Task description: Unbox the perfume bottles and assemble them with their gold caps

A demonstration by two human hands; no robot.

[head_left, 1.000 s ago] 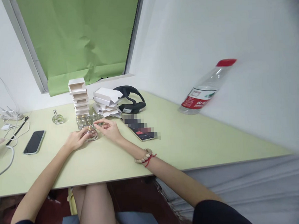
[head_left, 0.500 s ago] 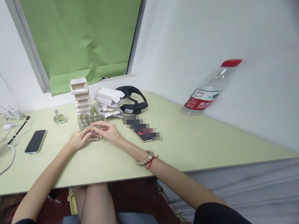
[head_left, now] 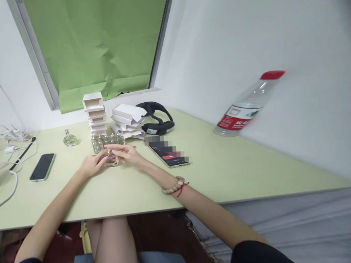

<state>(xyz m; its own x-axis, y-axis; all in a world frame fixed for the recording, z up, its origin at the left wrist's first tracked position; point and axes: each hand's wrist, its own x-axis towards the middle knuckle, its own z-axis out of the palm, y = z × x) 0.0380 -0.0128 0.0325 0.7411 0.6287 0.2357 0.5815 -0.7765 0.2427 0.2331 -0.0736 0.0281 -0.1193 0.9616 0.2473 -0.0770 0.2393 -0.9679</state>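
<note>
A clear glass perfume bottle (head_left: 109, 164) with a gold-coloured neck stands on the table between my hands. My left hand (head_left: 93, 163) grips it from the left, thumb and fingers close to the neck. From the right, my right hand (head_left: 129, 154) reaches round it, fingers stretched over the top and thumb near the neck. The fingers partly cover the bottle. Right behind it stands a row of similar small glass bottles (head_left: 98, 143). Another perfume bottle (head_left: 69, 138) stands apart to the left.
White open boxes (head_left: 93, 102) are stacked at the back, beside flattened white cartons (head_left: 127, 114) and a black headset (head_left: 159, 126). One phone (head_left: 42, 167) lies left, another phone (head_left: 173, 158) right. Cables (head_left: 19, 154) run along the left. A red-capped plastic bottle (head_left: 238, 113) stands by the wall.
My right hand's fingers have straightened and loosened a little around the neck of the perfume bottle. My left hand stays in place. The view has shifted very slightly.
</note>
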